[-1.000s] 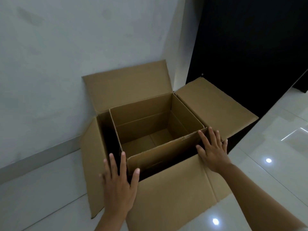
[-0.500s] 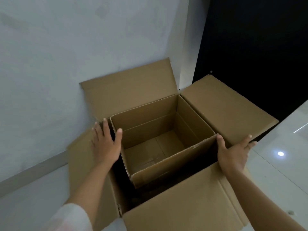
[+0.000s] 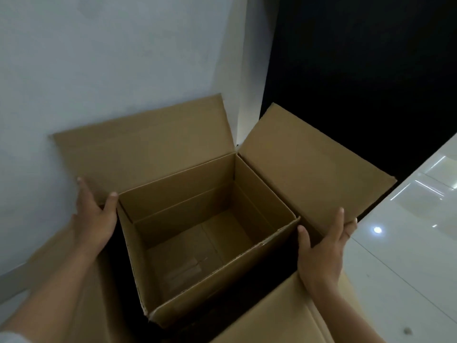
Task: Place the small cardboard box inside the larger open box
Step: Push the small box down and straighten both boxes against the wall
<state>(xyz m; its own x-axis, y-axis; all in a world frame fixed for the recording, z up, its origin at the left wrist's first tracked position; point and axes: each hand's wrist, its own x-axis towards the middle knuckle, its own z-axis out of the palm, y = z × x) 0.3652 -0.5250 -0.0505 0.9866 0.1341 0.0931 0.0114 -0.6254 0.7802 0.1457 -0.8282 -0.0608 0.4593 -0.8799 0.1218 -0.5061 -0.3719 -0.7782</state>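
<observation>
- White wall (image 3: 111, 58) and glossy tiled floor (image 3: 408, 256) frame the scene, with a dark doorway (image 3: 358, 82) at 1 o'clock.
- At centre, the small cardboard box (image 3: 197, 233), open-topped and empty, sits down inside the larger open box (image 3: 309, 164), pushed toward the 12 o'clock corner; a dark gap shows along its 6 and 9 o'clock sides.
- The person's left hand (image 3: 95, 219), fingers spread, rests at 9 o'clock against the big box's side flap, thumb touching the small box's corner.
- The right hand (image 3: 324, 258), also spread, cups the right flap's edge at 3 o'clock, gripping nothing.
- Placement looks essentially done; to finish cleanly, ease the inner box level and square, and keep fingers out of the gaps.
- Whether its base has reached the bottom cannot be told.
</observation>
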